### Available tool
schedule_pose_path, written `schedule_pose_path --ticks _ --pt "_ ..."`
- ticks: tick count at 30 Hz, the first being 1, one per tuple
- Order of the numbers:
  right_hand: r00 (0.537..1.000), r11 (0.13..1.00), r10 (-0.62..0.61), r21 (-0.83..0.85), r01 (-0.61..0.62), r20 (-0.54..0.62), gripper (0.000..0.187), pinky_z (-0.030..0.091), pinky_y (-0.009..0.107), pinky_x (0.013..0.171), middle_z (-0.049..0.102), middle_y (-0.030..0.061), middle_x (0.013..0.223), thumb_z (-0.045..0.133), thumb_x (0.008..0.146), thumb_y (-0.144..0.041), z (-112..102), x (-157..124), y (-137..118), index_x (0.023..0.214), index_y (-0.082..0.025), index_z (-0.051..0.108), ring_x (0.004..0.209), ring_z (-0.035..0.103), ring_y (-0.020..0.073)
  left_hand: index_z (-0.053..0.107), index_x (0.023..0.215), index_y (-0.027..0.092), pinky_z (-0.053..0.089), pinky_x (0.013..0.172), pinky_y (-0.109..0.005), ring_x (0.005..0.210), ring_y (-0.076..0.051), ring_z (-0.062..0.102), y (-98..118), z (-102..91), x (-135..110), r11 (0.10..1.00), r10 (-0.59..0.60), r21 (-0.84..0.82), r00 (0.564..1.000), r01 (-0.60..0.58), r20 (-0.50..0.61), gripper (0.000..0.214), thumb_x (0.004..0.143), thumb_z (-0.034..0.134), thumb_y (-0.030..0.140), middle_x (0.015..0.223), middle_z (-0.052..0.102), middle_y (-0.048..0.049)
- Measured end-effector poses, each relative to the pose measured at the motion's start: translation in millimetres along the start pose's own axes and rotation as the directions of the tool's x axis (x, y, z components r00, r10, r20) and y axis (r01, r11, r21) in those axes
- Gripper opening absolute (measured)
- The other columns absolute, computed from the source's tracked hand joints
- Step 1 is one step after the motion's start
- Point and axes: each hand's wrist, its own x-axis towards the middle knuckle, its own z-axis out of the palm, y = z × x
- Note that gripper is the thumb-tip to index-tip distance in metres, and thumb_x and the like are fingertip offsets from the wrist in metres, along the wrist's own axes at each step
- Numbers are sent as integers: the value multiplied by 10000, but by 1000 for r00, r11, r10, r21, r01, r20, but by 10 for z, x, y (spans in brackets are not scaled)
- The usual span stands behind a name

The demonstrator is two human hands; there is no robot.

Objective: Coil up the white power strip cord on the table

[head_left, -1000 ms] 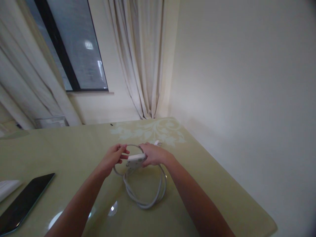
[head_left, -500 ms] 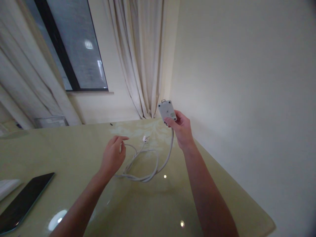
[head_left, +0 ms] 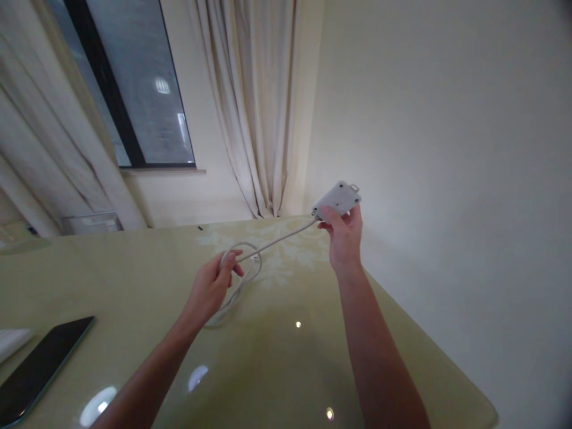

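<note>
Right hand [head_left: 345, 243] pinches pale block [head_left: 338, 198], raised near far-right corner of surface [head_left: 263, 369]; left hand [head_left: 213, 285] gripping its cable [head_left: 285, 238]. Block probably light, rigid: hold by opposite edges; cable likely pliant, springy

Black flat rectangular device [head_left: 44, 372] lies on shiny pale-green table [head_left: 263, 363], at left; smooth white object [head_left: 13, 342] near it. Behind: dark-framed glass window [head_left: 138, 77], between cream fabric curtains [head_left: 257, 107].
</note>
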Motion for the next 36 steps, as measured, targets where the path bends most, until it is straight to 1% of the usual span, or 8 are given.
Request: schedule_pose_path --ticks 7,14,19,24,28,31,33,36 --pt "965 987 155 -77 -142 213 422 626 283 647 767 80 1045 823 771 -501 145 -151 55 1027 -197 682 892 737 211 700 1010 223 482 795 -359 849 -254 707 -95 -228 47 790 251 587 967 -178 -45 395 1050 352 405 888 770 -62" --pt "952 993 121 -34 -116 282 388 642 309 711 760 59 999 845 777 -474 327 -318 139 1013 -199 706 860 725 193 633 1156 185 476 785 -378 817 -288 724 -164 -192 52 653 329 729 944 -206 -27 348 1081 330 339 894 775 -97" --pt "973 998 51 18 -57 225 383 630 295 720 750 67 1018 793 840 -480 504 -516 185 1076 -200 681 904 720 197 617 1072 183 456 898 -453 914 -317 715 -123 -192 26 555 406 760 908 -338 107 316 1080 339 334 931 754 -125" --pt "947 994 105 -35 -99 304 353 614 291 711 741 69 1014 767 856 -455 679 -801 343 1071 -200 654 903 705 200 602 1071 208 466 903 -440 957 -287 683 -104 -142 27 753 377 540 919 -375 113 281 1064 364 356 1023 737 -107" --pt "919 992 107 -99 -74 380 348 573 274 721 713 38 967 777 830 -406 766 -1087 612 1069 -212 615 842 671 175 582 928 227 470 702 -326 761 -212 624 -78 -163 52 963 210 195 971 -185 -114 326 1049 389 460 799 647 -27" --pt "893 985 95 -172 -20 440 366 534 265 697 705 39 968 799 789 -377 789 -1246 804 1066 -206 631 789 642 167 516 845 239 363 532 -275 557 -160 460 18 -206 26 996 92 11 967 -92 -236 343 1044 397 492 634 465 46" --pt "885 980 118 -198 -30 450 311 530 273 711 715 50 992 772 804 -374 799 -1300 892 1045 -207 668 829 646 182 523 844 234 352 541 -272 570 -151 450 117 -205 -22 989 146 24 967 -144 -211 324 1048 417 462 643 461 47" --pt "894 973 209 -178 -149 396 219 535 310 777 732 44 934 729 818 -368 816 -1305 967 969 -210 710 848 655 202 588 854 214 406 655 -278 697 -156 533 261 -146 -103 934 342 101 940 -342 11 283 1049 459 373 734 551 12"
